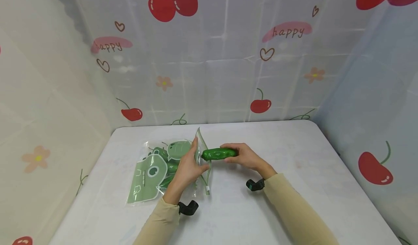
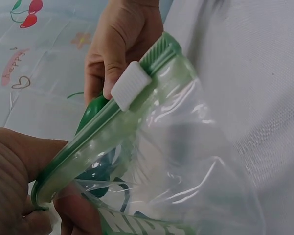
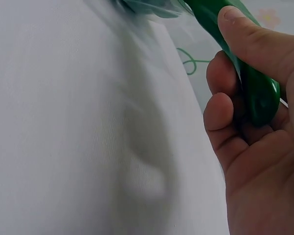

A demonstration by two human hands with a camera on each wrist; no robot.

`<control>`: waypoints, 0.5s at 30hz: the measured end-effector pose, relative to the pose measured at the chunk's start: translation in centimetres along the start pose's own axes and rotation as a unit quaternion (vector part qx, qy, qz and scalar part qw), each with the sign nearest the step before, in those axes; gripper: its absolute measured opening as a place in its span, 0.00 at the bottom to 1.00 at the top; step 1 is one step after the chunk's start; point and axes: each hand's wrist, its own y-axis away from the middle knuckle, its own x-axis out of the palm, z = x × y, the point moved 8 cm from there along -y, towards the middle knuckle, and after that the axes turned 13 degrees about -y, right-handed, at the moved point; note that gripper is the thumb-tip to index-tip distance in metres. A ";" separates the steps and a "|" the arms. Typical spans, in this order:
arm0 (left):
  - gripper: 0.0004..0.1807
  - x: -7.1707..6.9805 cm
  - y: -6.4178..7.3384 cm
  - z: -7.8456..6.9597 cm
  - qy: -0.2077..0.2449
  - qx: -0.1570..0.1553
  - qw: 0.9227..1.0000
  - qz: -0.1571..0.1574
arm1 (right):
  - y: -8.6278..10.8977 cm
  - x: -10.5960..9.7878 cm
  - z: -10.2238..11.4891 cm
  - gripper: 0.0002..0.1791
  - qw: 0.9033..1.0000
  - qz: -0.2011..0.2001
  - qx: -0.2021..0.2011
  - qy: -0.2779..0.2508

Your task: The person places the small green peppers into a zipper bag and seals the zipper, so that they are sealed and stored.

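Observation:
A clear slider zip bag [image 1: 143,187] with a green cartoon print lies at the left of the table, several glossy green peppers [image 1: 171,167] showing inside it. My left hand [image 1: 189,167] holds the bag's mouth, thumb and fingers on either side of the green zip rim [image 2: 88,134]; the white slider [image 2: 130,85] sits farther along that rim. Between thumb and fingers, my right hand [image 1: 243,156] grips a long, shiny green pepper [image 1: 218,153] by its near end. In the head view its far tip points left and overlaps the bag's opening.
The white table [image 1: 294,201] has its back edge against a hanging sheet [image 1: 215,92] printed with cherries and hearts. More of this sheeting rises at both sides. A black wrist camera [image 1: 188,208] sits on the left wrist, another camera [image 1: 255,185] on the right.

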 end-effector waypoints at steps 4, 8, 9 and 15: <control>0.63 0.0 0.0 0.0 -0.001 0.002 1.000 0.000 | -0.3 0.6 0.3 0.28 1.000 0.002 0.001 0.002; 0.64 -0.1 -0.1 0.0 0.000 -0.001 1.000 0.001 | -0.6 1.1 0.5 0.29 1.000 0.004 0.000 0.001; 0.64 -0.1 -0.1 0.0 -0.001 -0.001 1.000 0.001 | -0.7 1.2 0.6 0.29 1.000 0.005 0.000 -0.001; 0.63 -0.2 0.0 -0.2 0.000 0.002 1.000 -0.003 | -1.1 2.4 0.7 0.28 1.000 0.025 -0.002 -0.006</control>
